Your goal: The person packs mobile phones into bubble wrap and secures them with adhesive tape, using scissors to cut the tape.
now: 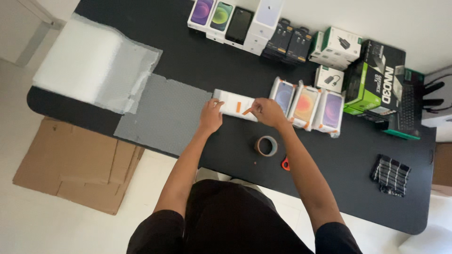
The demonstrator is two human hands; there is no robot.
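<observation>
The wrapped white box (235, 104) lies flat on the black counter (329, 160), its long axis running across you from hand to hand. Your left hand (210, 116) presses its left end, seemingly to steady it; your right hand (267, 112) pinches an orange strip (246, 111) on its right part. Just right of that hand lie three wrapped phone boxes (308, 106); a tape roll (266, 146) sits nearer you. Left of your left hand spreads bubble wrap (165, 113).

Both arms reach forward, left hand (210, 116) flat, right hand (266, 112) pinching its fingers.
</observation>
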